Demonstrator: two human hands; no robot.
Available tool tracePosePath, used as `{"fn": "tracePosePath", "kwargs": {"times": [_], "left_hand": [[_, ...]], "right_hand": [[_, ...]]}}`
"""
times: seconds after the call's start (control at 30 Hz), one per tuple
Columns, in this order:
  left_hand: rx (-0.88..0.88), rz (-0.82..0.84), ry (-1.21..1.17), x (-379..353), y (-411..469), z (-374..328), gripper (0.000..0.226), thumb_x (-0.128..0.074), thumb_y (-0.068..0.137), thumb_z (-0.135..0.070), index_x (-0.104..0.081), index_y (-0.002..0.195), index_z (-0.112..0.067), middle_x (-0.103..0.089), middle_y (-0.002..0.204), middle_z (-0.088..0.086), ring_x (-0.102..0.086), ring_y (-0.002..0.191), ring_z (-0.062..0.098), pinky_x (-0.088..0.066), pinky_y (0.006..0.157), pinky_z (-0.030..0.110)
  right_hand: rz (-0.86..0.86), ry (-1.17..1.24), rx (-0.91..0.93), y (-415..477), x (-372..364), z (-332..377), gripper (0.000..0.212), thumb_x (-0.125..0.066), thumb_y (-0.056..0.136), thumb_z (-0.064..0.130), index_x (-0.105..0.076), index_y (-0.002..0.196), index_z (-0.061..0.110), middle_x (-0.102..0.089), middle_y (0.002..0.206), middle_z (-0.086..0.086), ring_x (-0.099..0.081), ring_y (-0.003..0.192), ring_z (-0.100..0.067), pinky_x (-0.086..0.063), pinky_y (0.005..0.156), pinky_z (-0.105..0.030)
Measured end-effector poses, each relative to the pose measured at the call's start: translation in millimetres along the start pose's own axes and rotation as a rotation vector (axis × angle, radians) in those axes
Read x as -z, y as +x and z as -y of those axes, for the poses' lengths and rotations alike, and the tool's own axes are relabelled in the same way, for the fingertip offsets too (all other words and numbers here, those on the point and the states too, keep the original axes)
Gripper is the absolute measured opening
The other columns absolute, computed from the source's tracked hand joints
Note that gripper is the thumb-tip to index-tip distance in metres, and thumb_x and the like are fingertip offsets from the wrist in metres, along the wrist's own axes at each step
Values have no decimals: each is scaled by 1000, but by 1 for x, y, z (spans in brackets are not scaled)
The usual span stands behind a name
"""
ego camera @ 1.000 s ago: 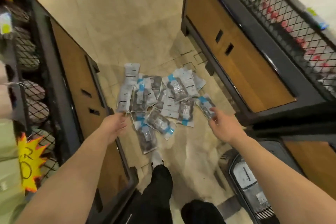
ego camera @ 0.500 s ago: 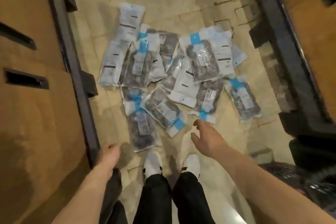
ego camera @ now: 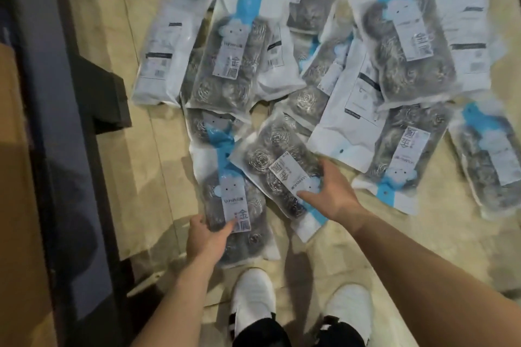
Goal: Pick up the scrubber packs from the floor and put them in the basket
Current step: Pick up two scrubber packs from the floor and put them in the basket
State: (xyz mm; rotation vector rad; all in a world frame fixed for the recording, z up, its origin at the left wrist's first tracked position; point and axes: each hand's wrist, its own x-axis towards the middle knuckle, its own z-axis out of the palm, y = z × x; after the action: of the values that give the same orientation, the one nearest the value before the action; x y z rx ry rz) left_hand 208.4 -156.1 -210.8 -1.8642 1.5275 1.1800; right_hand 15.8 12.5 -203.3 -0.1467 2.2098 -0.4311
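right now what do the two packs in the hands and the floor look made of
Left pack, gripped by the left hand, and right pack, gripped by the right hand: clear plastic film, see-through with a sheen; inside, silvery coils, probably metal wire. Floor: beige tile or stone, going by joint lines and faint shine.

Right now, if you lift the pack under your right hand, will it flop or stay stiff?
Probably floppy: the pack is a thin plastic bag, so the end away from the right hand may droop. It is likely light for its size, since it holds airy wire scrubber balls. The glossy film could slip, so hold it firmly.
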Motion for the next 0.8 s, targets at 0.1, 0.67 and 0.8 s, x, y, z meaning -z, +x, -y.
{"fn": "tracePosePath", "kwargs": {"times": [0.1, 0.67, 0.8], "left_hand": [[25, 60, 41, 0, -1, -3, 54, -81, 74, -41, -60, 116, -13, -69, 115, 6, -65, 100, 29, -52, 85, 35], [-110, 125, 1, 172, -247, -93, 88, -61, 92, -44, -10, 157, -15, -22, 162, 4, -26, 147, 27, -27, 116, 39], [-155, 171, -82, 245, -335, -118, 97, -68, 77, -60, -23, 154, -22, -38, 155, 2, -41, 138, 28, -37, 112, 47]], "right_hand": [[-23, -65, -101, 6, -11, 7, 94, -83, 66, 47, -36, 143, 20, -49, 139, -9, -46, 128, -33, -39, 106, -42], [144, 744, -235, -248, 134, 102, 22, -77, 83, 16, -69, 103, 16, -74, 89, 6, -72, 71, -5, -53, 53, -17], [73, 687, -188, -334, 217, 147, 21, -77, 83, 18, -68, 102, 20, -74, 94, 5, -69, 76, -6, -52, 57, -14]]}}
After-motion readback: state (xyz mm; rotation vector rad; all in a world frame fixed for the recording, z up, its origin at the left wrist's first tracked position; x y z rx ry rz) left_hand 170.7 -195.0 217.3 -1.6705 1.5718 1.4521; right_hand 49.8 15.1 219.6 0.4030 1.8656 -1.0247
